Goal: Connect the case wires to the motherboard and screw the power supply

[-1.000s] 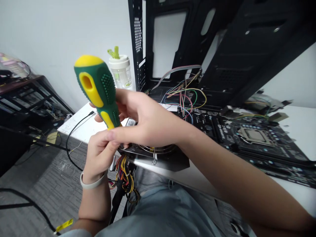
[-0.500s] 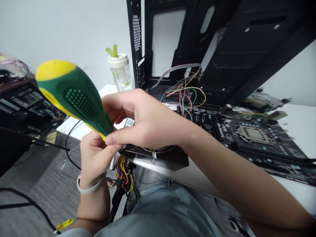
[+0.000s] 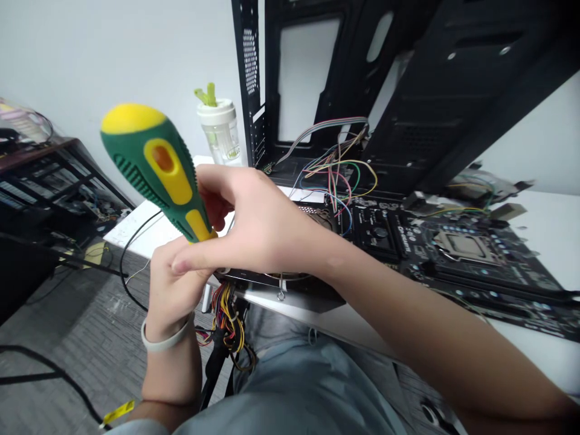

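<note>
Screwdriver (image 3: 154, 175) gripped low by right hand (image 3: 260, 220); left hand (image 3: 174, 287) beneath, can't tell its hold. Tip hidden, likely a turning step near black unit (image 3: 254, 279); next needs steady alignment.

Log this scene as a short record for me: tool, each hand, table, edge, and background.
Tool: green-and-yellow screwdriver, handle up and tilted, tip hidden
Right hand: closed around the handle's lower end
Left hand: partly hidden beneath the right thumb; pale wristband on the wrist
White table: motherboard at right
Near edge: cable bundle hanging down
Background: black computer case, thin coloured wires, lidded clear cup
</note>
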`<state>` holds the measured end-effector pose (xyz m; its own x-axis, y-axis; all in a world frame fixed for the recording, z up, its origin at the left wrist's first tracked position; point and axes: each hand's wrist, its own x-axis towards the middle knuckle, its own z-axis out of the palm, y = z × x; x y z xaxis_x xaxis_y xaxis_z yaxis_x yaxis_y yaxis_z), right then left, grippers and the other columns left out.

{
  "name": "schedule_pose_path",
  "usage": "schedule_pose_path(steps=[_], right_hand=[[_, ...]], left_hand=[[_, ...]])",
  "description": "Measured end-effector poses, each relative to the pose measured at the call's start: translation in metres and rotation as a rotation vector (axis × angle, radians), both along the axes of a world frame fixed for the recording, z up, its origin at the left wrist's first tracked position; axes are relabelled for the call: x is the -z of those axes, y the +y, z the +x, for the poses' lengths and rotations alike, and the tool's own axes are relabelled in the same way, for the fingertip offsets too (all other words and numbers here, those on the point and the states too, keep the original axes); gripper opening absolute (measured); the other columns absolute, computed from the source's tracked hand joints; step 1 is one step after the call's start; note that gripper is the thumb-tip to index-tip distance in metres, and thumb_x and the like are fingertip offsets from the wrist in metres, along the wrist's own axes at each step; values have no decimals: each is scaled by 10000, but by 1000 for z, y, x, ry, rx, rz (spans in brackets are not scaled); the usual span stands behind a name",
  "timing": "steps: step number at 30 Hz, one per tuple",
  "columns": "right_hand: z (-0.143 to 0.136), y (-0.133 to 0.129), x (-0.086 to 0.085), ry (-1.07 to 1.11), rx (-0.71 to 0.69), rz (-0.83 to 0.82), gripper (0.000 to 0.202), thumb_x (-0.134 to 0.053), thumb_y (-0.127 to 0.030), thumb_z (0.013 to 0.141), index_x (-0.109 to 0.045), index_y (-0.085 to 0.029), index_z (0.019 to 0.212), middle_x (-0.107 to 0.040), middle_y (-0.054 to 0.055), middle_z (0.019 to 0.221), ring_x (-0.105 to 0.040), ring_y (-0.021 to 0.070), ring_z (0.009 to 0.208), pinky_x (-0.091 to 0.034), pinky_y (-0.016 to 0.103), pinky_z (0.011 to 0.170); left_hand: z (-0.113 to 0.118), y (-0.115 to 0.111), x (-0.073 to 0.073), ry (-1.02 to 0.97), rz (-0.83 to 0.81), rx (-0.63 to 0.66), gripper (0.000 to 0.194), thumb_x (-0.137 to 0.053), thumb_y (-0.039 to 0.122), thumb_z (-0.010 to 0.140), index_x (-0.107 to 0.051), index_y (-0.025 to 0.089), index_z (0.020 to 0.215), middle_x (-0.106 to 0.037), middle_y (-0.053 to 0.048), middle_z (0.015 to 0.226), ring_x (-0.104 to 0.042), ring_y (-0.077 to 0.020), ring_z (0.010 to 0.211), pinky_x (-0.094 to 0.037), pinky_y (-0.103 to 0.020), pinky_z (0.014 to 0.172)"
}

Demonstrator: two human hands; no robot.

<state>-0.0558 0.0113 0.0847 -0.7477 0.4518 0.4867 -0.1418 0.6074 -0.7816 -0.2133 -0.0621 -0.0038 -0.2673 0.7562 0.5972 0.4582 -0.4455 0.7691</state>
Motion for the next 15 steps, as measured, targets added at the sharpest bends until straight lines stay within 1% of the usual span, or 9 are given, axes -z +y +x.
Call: schedule_pose_path(steps=[3, 5, 7, 9, 11, 13, 15], right_hand=[[-1, -3, 0, -53, 96, -11, 318, -775, -305, 679, -545, -139, 825, -494, -48, 742, -440, 63, 673, -325, 225, 589], [-2, -3, 1, -71, 112, -18, 308, -765, -317, 694, -560, -134, 832, -521, -39, 754, -460, 68, 686, -340, 226, 604], [-1, -2, 2, -57, 91, -13, 283, -743, -315, 720, -569, -129, 842, -542, -29, 770, -488, 79, 714, -370, 230, 628], [1, 0, 1, -23, 27, -25, 237, -710, -279, 746, -571, -129, 865, -561, -20, 800, -524, 92, 764, -414, 236, 676], [4, 3, -2, 9, -83, -72, 213, -671, -219, 766, -568, -125, 927, -589, -5, 880, -568, 106, 851, -462, 245, 758], [6, 5, -5, 14, -187, -141, 238, -626, -117, 763, -552, -112, 989, -604, 8, 946, -601, 121, 934, -491, 262, 835], [9, 7, -7, 13, -244, -187, 283, -579, -21, 740, -537, -107, 1006, -614, 5, 958, -622, 123, 947, -510, 275, 867]], left_hand=[[-4, 1, 5, 22, 4, 22, 358, -738, 406, 772, -578, 164, 562, -520, 15, 525, -463, -104, 504, -410, -230, 467], [-4, 2, 6, 16, 8, 41, 358, -729, 422, 784, -590, 166, 577, -525, 17, 522, -480, -107, 502, -423, -232, 478], [-2, 4, 6, -3, 12, 76, 339, -716, 432, 800, -622, 169, 609, -554, 12, 532, -513, -114, 509, -442, -236, 494], [2, 5, 6, -27, -7, 126, 322, -700, 434, 820, -651, 168, 644, -599, -2, 562, -550, -123, 522, -459, -242, 510], [5, 6, 5, -61, -20, 179, 321, -680, 440, 840, -668, 165, 675, -636, -16, 597, -574, -129, 532, -465, -247, 514], [6, 5, 4, -94, -16, 242, 308, -658, 431, 863, -676, 164, 711, -661, -27, 633, -587, -134, 545, -465, -254, 519], [6, 4, 4, -113, 0, 309, 281, -634, 404, 889, -677, 167, 745, -681, -39, 680, -610, -146, 593, -473, -265, 550]])
